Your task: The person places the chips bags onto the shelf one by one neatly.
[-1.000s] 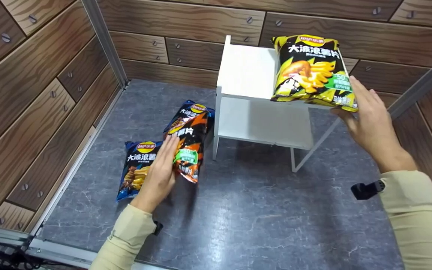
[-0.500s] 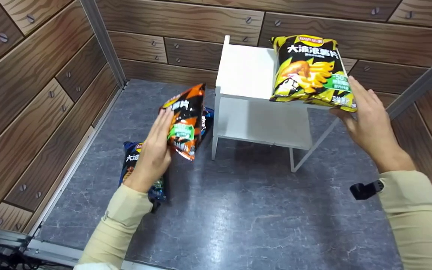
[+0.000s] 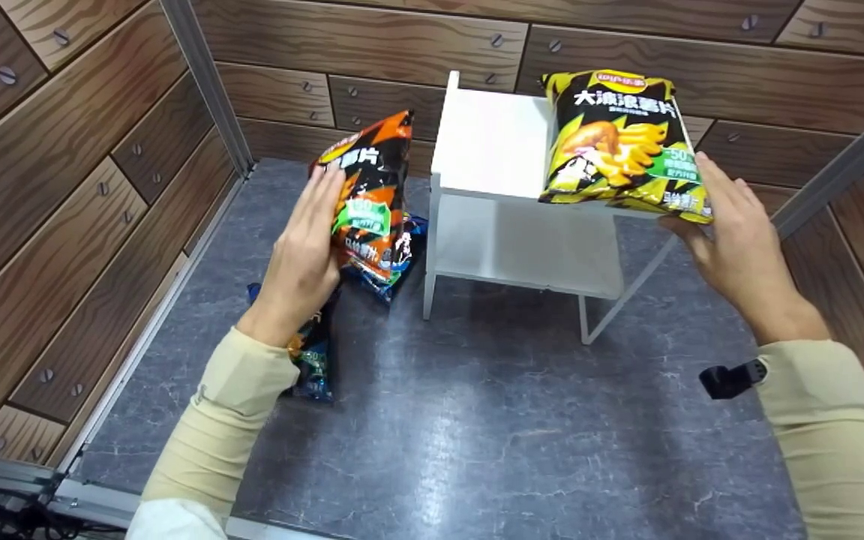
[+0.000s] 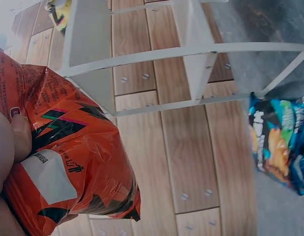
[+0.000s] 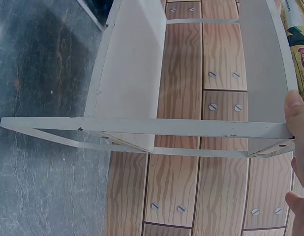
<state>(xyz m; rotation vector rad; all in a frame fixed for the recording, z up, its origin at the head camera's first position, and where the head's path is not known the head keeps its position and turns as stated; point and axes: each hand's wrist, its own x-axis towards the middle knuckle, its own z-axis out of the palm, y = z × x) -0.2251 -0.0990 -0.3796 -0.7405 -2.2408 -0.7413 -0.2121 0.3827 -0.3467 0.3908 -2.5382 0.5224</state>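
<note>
In the head view, my left hand (image 3: 303,240) holds an orange-and-black bag of chips (image 3: 366,199) raised above the floor, left of a white two-tier shelf (image 3: 493,142). The left wrist view shows the thumb pressed on the back of this orange bag (image 4: 88,152). A yellow-and-black bag of chips (image 3: 616,142) lies on the right part of the shelf's top. My right hand (image 3: 739,232) rests at that bag's lower right corner, fingers fairly straight along its side. In the right wrist view, the right thumb (image 5: 294,105) touches the shelf's edge; the other fingers are mostly hidden.
One blue bag of chips (image 3: 406,247) lies on the floor beside the shelf's left leg, partly behind the orange bag. Another blue bag (image 3: 316,367) is partly covered by my left wrist. Wood-patterned walls (image 3: 372,37) enclose the grey floor (image 3: 522,420).
My left hand has lifted the orange bag off the blue bags and carried it upward, toward the height of the shelf's top. The right hand and the yellow bag stay where they were.
</note>
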